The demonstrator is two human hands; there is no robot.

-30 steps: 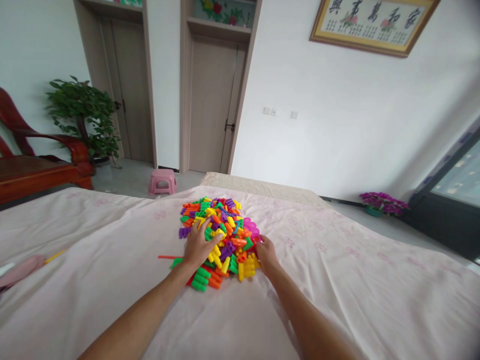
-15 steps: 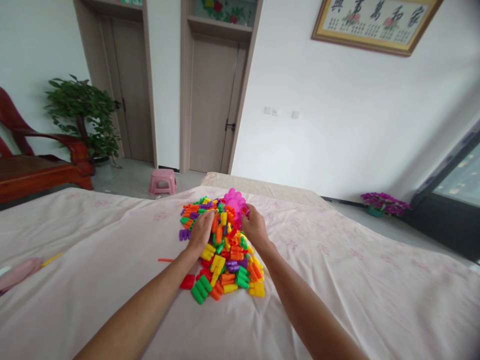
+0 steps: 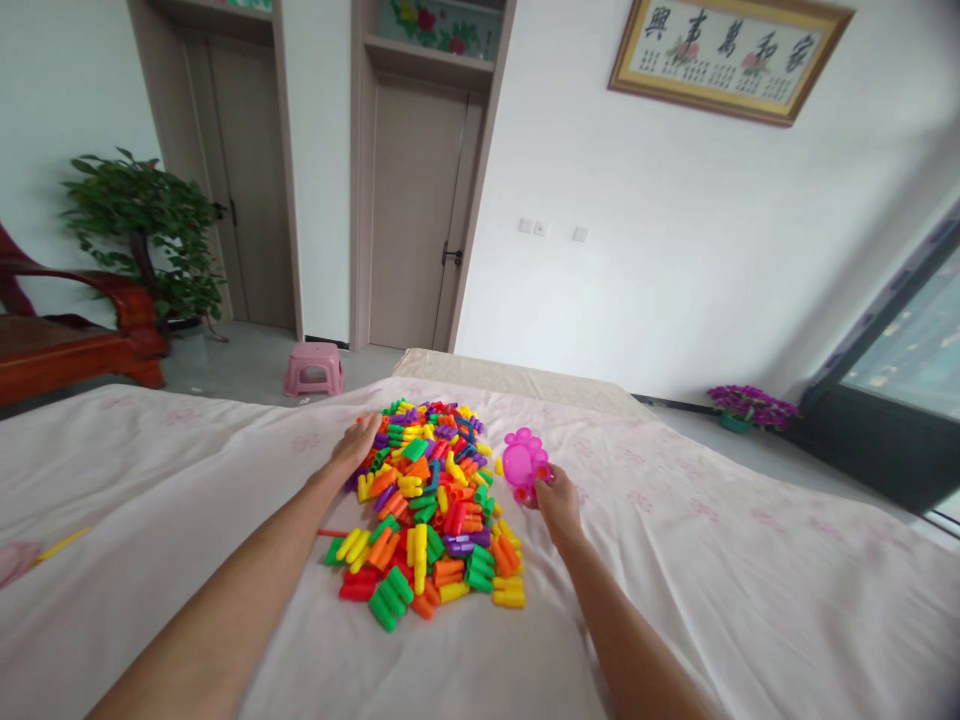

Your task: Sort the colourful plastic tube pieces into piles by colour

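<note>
A long heap of colourful plastic blocks (image 3: 420, 500), in green, yellow, orange, red, purple and blue, lies on the pale cloth. To its right, my right hand (image 3: 556, 503) grips a bright pink, flower-shaped plastic piece (image 3: 523, 462) by its lower right edge. My left hand (image 3: 357, 446) is at the upper left edge of the heap, beside an orange block; its fingers are partly hidden and blurred, so a hold cannot be made out. A thin red stick (image 3: 331, 533) pokes out at the left of the heap.
The pale cloth (image 3: 720, 600) spreads wide around the heap. On its left lies a yellow stick (image 3: 61, 545) by a pinkish item (image 3: 16, 562). Beyond are a pink stool (image 3: 314, 369), a wooden chair (image 3: 82, 330), a potted plant (image 3: 146, 235) and purple flowers (image 3: 752, 407).
My right hand has moved right with the pink piece, off the heap. My left hand has moved left to the heap's edge. The blocks now lie more spread out, and the view has shifted slightly.
</note>
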